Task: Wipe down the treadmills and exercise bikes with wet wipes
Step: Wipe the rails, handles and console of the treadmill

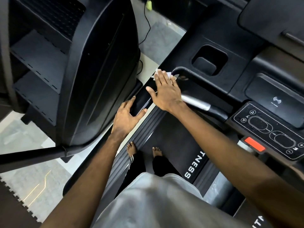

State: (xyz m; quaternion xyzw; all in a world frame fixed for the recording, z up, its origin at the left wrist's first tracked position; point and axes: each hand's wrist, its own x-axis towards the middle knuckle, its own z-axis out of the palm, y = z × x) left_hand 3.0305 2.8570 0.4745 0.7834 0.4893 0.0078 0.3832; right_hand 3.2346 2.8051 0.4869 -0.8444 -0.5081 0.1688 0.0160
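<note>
- the right hand (166, 92) lies flat, fingers straight and thumb spread wide, pressing a white wet wipe (158, 72) onto the black handrail (139, 100) of the treadmill (213, 35); it curls round nothing
- the wet wipe shows only as a crumpled edge past the fingertips, at twelve o'clock from that hand, beside the bend of a curved black bar (185, 70)
- the left hand (126, 118) sits at seven o'clock from the right one, fingers and thumb curled round the lower end of the same handrail, holding it
- a silver grip section (196, 103) comes out from under the right wrist toward four o'clock
- at three o'clock in view is the control panel (269, 130) with arrow, plus and minus keys, and a red tab (254, 143) at its lower edge
- a square recess (209, 60) lies at one o'clock from the right hand
- the person is barefoot, the left foot (131, 149) on the ribbed side strip (139, 129) and the right foot (157, 151) on the belt (172, 137)
- at ten o'clock stands a neighbouring black machine (98, 71), just beside the treadmill
- a grey shirt (156, 203) fills six o'clock
</note>
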